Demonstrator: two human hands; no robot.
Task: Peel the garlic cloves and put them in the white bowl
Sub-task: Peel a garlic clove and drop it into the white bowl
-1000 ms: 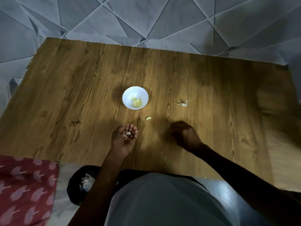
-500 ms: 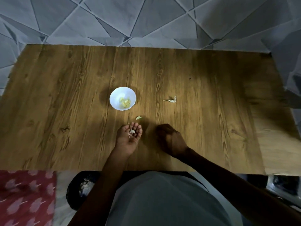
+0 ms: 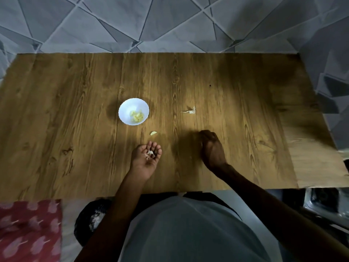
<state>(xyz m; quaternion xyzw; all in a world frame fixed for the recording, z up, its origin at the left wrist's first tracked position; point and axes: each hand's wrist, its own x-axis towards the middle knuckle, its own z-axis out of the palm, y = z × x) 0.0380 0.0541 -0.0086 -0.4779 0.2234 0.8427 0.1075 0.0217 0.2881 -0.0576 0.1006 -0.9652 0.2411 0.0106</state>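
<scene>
White garlic skins (image 3: 150, 154) in curled fingers (image 3: 154, 146) of palm-up left hand (image 3: 144, 162); right hand (image 3: 212, 149) knuckles-up, grasp unclear.

No text, label, brand or number was readable; white bowl (image 3: 126, 108) was plain, red cloth (image 3: 28, 229) near-left of it only leaf-patterned.

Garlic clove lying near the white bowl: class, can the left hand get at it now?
Probably yes: the garlic clove lies just beyond the fingertips of the left hand, nothing between. But that hand, palm up, cups garlic skins, so its grip is occupied.
</scene>
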